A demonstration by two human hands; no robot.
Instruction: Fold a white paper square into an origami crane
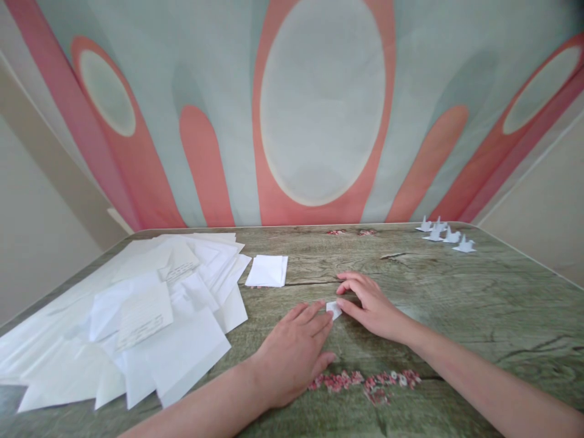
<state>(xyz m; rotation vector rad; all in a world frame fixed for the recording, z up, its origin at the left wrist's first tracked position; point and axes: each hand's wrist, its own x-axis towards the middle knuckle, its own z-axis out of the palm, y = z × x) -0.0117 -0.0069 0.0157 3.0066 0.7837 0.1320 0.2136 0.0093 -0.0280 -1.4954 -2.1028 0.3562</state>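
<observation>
Lines of printed text, too fine to read, marked two sheets [145, 313] in the broad, overlapping paper pile [189, 359]. A small folded paper [334, 309], white and angular, lay between the hands on the wood-grained table [479, 298]. The left hand [298, 340] was flat, its extended fingers against the paper; the right hand [368, 304] was loosely spread, thumb at the paper's right edge. Square sheets [267, 271] lay stacked beyond; pointed paper cranes [451, 235] stood far right.

A paper piece [333, 311] lies between the left hand [297, 345] and the right hand [370, 306] on a table [465, 298], with sheets [194, 350] spread at left, a paper stack [266, 271] behind and paper birds [437, 233] at far right.
</observation>
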